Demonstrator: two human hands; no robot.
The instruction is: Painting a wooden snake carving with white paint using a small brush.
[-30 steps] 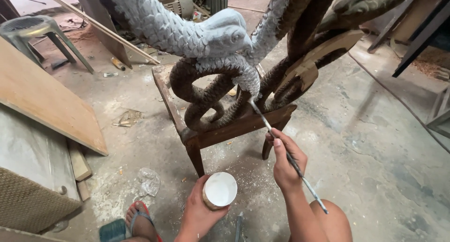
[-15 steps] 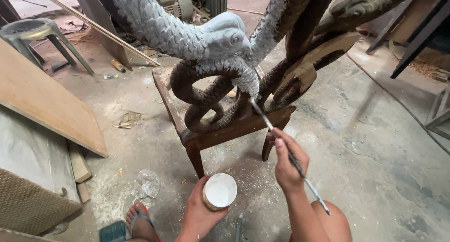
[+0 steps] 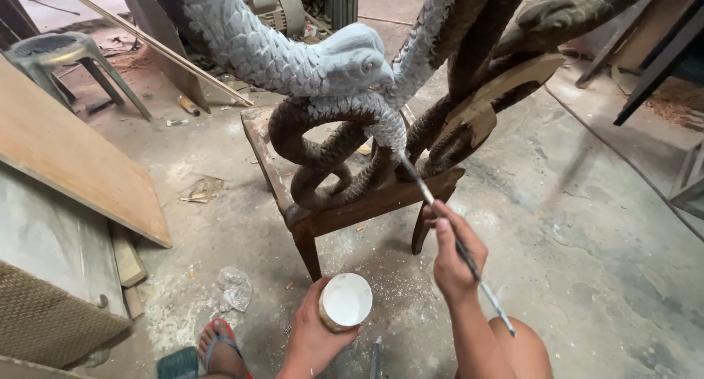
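Note:
A carved wooden snake sculpture (image 3: 323,63) with scales coils over a low brown wooden base (image 3: 381,199). Its upper body and head are coated grey-white; the lower coils (image 3: 323,159) are bare brown wood. My right hand (image 3: 451,258) grips a long thin paintbrush (image 3: 440,217), whose tip touches the edge of the grey coat on a coil. Near the floor, my left hand (image 3: 315,335) holds a small round cup of white paint (image 3: 345,301).
A wooden board (image 3: 73,159) leans at the left, above a woven mat (image 3: 51,320). A plastic stool (image 3: 59,52) stands at the far left. Long slats, a motor (image 3: 275,8) and scrap lie behind. My sandalled foot (image 3: 220,346) rests on the dusty concrete floor.
The brush tip has shifted slightly along the coil with my right hand. The cup in my left hand stays in place.

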